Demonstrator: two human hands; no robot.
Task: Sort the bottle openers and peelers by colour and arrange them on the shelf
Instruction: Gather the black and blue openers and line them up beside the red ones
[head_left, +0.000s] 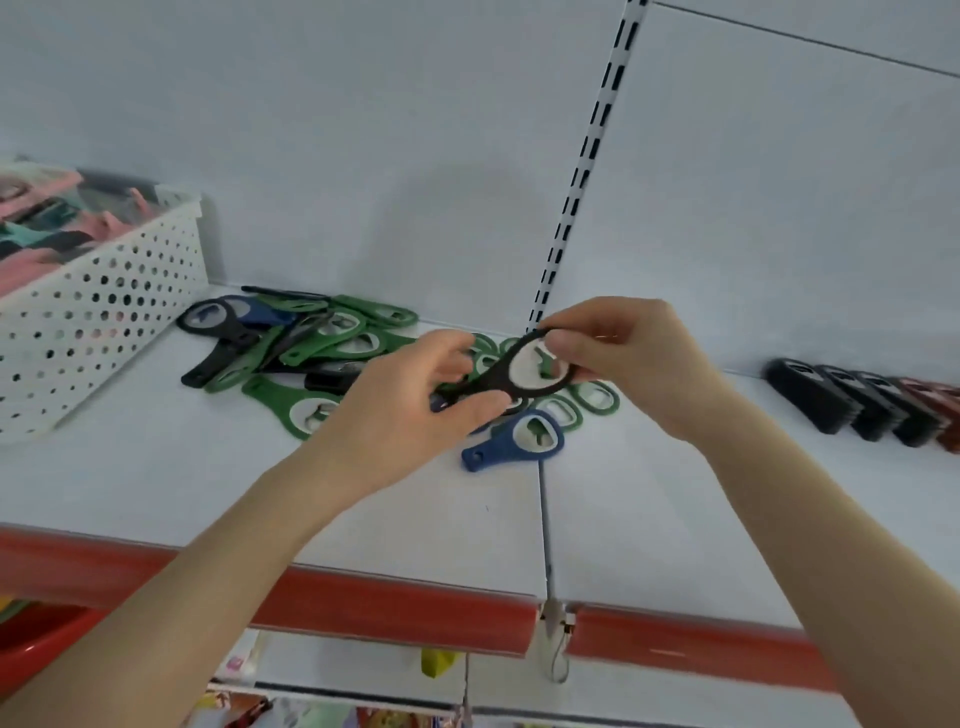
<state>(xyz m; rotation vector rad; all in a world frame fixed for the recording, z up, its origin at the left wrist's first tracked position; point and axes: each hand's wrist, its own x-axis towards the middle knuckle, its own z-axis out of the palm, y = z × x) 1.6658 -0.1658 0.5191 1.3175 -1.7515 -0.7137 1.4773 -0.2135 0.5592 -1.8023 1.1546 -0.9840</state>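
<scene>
Shelf (156, 467): white deck with a red front strip, used as the sorting surface.

Basket (104, 312): white, perforated, far left on the shelf. It holds pink, teal and dark pieces, probably unsorted stock; I can't tell which are openers and which are peelers.

Green pile (332, 343): mostly green openers lying overlapped just right of the basket, with a black one (223, 332) and a blue-tinted one mixed in. Looks like a colour group that's only half cleaned up.

Dark row (857, 405): black pieces, then brownish ones, stood side by side at far right and well apart from the pile. It reads as a finished colour run, so black likely belongs there.

Left hand (415, 410): thumb and curled fingers pinch the handle end of the held opener.

Right hand (634, 358): thumb and fingertips pinch the ring head at its top and right rim.

Blue opener (514, 439): flat on the shelf just below the hands, head to the right, handle down-left.

Held opener (498, 375): black, off the shelf, above the green and blue ones, mid-shelf near the slotted upright. Long axis runs lower-left to upper-right, head pointing right and slightly up. A two-hand grip suggests checking or re-orienting before placing.
</scene>
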